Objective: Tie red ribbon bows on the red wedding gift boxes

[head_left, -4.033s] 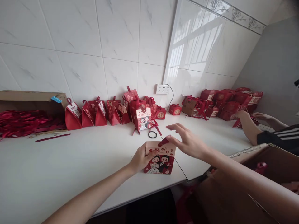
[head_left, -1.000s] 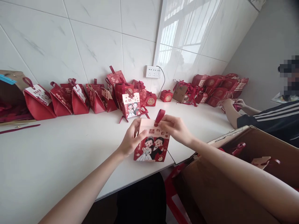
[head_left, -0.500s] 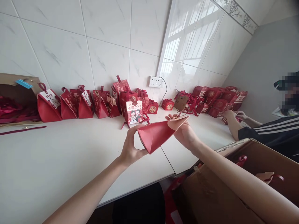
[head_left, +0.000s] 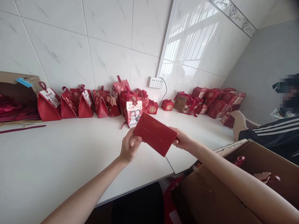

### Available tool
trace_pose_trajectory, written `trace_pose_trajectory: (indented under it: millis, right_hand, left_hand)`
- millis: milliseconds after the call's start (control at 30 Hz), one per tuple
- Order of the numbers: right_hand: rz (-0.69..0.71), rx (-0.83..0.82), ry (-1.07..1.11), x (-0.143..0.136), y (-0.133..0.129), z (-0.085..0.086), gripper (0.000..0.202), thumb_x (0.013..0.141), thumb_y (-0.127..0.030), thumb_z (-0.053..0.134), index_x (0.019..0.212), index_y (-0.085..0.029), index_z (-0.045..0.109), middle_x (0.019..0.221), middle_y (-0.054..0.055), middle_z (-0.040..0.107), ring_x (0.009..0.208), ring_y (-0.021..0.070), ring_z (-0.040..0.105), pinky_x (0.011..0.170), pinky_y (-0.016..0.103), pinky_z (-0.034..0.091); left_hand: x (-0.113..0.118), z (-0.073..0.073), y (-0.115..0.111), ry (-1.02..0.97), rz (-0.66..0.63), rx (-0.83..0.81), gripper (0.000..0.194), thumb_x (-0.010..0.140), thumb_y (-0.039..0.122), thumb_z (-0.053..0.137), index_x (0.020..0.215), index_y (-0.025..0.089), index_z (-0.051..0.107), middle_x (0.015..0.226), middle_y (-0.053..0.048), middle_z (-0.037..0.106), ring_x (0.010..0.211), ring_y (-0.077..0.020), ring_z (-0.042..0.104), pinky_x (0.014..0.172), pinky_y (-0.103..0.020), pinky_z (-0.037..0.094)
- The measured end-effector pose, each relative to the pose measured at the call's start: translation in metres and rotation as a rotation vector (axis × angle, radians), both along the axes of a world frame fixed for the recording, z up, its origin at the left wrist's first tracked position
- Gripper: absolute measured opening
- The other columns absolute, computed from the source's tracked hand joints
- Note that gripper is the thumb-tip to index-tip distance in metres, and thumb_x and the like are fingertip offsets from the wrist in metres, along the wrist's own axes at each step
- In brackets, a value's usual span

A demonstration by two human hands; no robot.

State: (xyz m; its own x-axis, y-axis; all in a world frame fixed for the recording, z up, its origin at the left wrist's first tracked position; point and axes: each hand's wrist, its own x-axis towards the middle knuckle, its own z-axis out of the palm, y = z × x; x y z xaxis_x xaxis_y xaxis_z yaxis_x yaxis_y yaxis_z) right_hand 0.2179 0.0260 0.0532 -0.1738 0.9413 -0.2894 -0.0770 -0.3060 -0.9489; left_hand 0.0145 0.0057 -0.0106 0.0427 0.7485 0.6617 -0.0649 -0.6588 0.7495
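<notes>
Between my two hands, above the white counter, is a red paper gift box (head_left: pixel 156 133), its flat bottom with small gold print turned towards me. My left hand (head_left: pixel 130 146) is closed on its left end, thumb on the near side and fingers behind. At the right end my right hand (head_left: pixel 183 139) grips the box, its fingertips partly hidden behind it. The upper side of the box faces away and cannot be seen. Just beyond it stands a gift box printed with a cartoon couple (head_left: pixel 135 112).
Several red gift boxes (head_left: pixel 49 104) line the wall on the white counter (head_left: pixel 70 155). More boxes (head_left: pixel 217 102) are stacked at the right, near a co-worker's arm (head_left: pixel 239 123). An open carton (head_left: pixel 210 186) stands at the lower right; another carton (head_left: pixel 18 77) is at far left.
The gift box has been turned so that its bottom faces me instead of its triangular side. My right hand has shifted from its top to its right end.
</notes>
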Motion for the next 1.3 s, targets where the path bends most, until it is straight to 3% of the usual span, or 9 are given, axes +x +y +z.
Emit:
trace_pose_trajectory:
  millis: [100, 200, 300, 400, 533, 833, 1000, 1167, 1300]
  right_hand:
    - [-0.157, 0.218, 0.044, 0.000, -0.002, 0.004, 0.015, 0.070, -0.031, 0.053, 0.063, -0.019, 0.048, 0.047, -0.004, 0.045, 0.035, 0.0066, 0.037, 0.029, 0.017, 0.030]
    - [-0.297, 0.518, 0.030, 0.000, -0.010, 0.007, 0.025, 0.069, -0.040, 0.057, 0.063, -0.021, 0.043, 0.051, -0.003, 0.048, 0.041, 0.0099, 0.044, 0.037, 0.021, 0.037]
    - [-0.248, 0.635, -0.065, -0.002, -0.018, 0.008, 0.034, 0.068, -0.047, 0.062, 0.058, -0.021, 0.043, 0.051, -0.003, 0.047, 0.043, 0.0102, 0.044, 0.042, 0.023, 0.037]
    - [-0.194, 0.701, -0.119, -0.006, -0.024, 0.009, 0.038, 0.068, -0.049, 0.064, 0.054, -0.019, 0.044, 0.050, -0.004, 0.045, 0.044, 0.0089, 0.041, 0.042, 0.022, 0.033]
    - [-0.133, 0.680, -0.134, -0.008, -0.027, 0.012, 0.035, 0.069, -0.048, 0.064, 0.058, -0.019, 0.049, 0.053, -0.003, 0.050, 0.046, 0.0092, 0.044, 0.044, 0.021, 0.033]
    - [-0.046, 0.579, -0.139, -0.005, -0.025, 0.014, 0.029, 0.071, -0.046, 0.064, 0.066, -0.017, 0.061, 0.059, -0.001, 0.060, 0.052, 0.0122, 0.054, 0.047, 0.022, 0.039]
    - [-0.089, 0.574, -0.178, -0.006, -0.023, 0.013, 0.035, 0.068, -0.048, 0.067, 0.060, -0.015, 0.060, 0.055, -0.001, 0.057, 0.047, 0.0096, 0.051, 0.043, 0.020, 0.035]
    - [-0.070, 0.544, -0.192, -0.007, -0.026, 0.016, 0.030, 0.068, -0.046, 0.067, 0.069, -0.016, 0.066, 0.060, 0.000, 0.062, 0.053, 0.0128, 0.056, 0.046, 0.021, 0.040]
    - [-0.095, 0.547, -0.157, -0.009, -0.026, 0.014, 0.030, 0.068, -0.046, 0.067, 0.067, -0.016, 0.065, 0.056, -0.002, 0.059, 0.049, 0.0108, 0.053, 0.045, 0.021, 0.037]
  left_hand:
    - [-0.006, -0.007, 0.007, 0.121, 0.043, 0.072, 0.027, 0.085, 0.041, 0.045, 0.098, 0.018, 0.052, 0.079, -0.005, 0.064, 0.073, -0.0187, 0.062, 0.065, -0.032, 0.052]
    - [-0.011, -0.017, 0.014, 0.420, 0.026, 0.224, 0.026, 0.076, 0.033, 0.056, 0.098, 0.020, 0.051, 0.082, -0.006, 0.067, 0.070, -0.0207, 0.065, 0.059, -0.030, 0.052]
    - [-0.010, -0.023, 0.016, 0.644, -0.042, 0.382, 0.038, 0.068, 0.029, 0.062, 0.104, 0.023, 0.051, 0.085, -0.006, 0.070, 0.068, -0.0230, 0.068, 0.054, -0.029, 0.051]
    - [-0.007, -0.025, 0.016, 0.688, -0.054, 0.539, 0.047, 0.069, 0.028, 0.064, 0.112, 0.023, 0.047, 0.087, -0.006, 0.071, 0.070, -0.0238, 0.069, 0.054, -0.029, 0.052]
    - [-0.006, -0.025, 0.017, 0.668, -0.018, 0.661, 0.054, 0.068, 0.031, 0.066, 0.116, 0.022, 0.044, 0.089, -0.008, 0.070, 0.069, -0.0247, 0.068, 0.049, -0.029, 0.052]
    - [-0.006, -0.026, 0.018, 0.684, -0.017, 0.630, 0.056, 0.070, 0.032, 0.064, 0.121, 0.025, 0.040, 0.089, -0.008, 0.070, 0.069, -0.0254, 0.069, 0.051, -0.031, 0.052]
    - [-0.006, -0.027, 0.018, 0.670, 0.010, 0.658, 0.053, 0.070, 0.031, 0.064, 0.117, 0.021, 0.043, 0.089, -0.008, 0.070, 0.070, -0.0240, 0.068, 0.051, -0.029, 0.051]
    - [-0.006, -0.027, 0.018, 0.695, 0.028, 0.653, 0.050, 0.069, 0.031, 0.065, 0.113, 0.019, 0.045, 0.087, -0.007, 0.070, 0.067, -0.0236, 0.068, 0.049, -0.029, 0.051]
    - [-0.006, -0.025, 0.017, 0.706, 0.032, 0.602, 0.045, 0.069, 0.030, 0.064, 0.110, 0.021, 0.046, 0.088, -0.005, 0.069, 0.067, -0.0214, 0.067, 0.049, -0.027, 0.050]
